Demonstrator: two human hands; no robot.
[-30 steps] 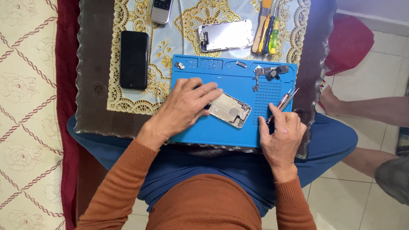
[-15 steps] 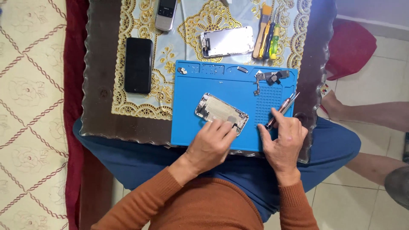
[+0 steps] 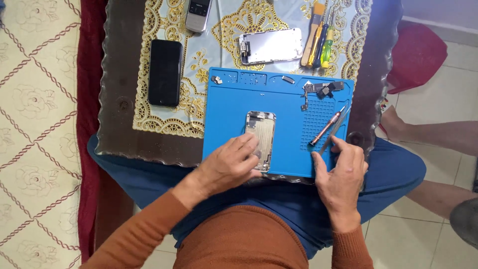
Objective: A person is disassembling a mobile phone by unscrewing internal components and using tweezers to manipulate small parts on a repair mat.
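Now we see the opened phone housing [image 3: 260, 139] standing upright and squared on the blue work mat [image 3: 226, 109], where half a second ago it lay skewed, its top leaning to the left. Our left hand [image 3: 230, 167] has come round to the near left corner of it; a second ago that hand lay flat across the mat, farther left and farther away. Its fingers [image 3: 249, 149] are loosely curled, tips resting on the left edge and near end of the housing, steadying rather than clasping it. Our right hand [image 3: 341, 172] sits at the near right edge of the mat, much where it was, thumb and forefinger pinched closed on thin metal tweezers [image 3: 332, 135]. A copper-tipped screwdriver [image 3: 326, 128] runs just beside them, pointing to the far right; we cannot tell whether the hand holds it too or whether it lies on the mat. We judge that the turning has brought the housing straight in front of us, with the tool hand near but apart from it. Small loose parts [image 3: 321, 89] lie at the far right of the mat, a detached screen [image 3: 270, 46] beyond it, a black phone [image 3: 165, 72] to the far left
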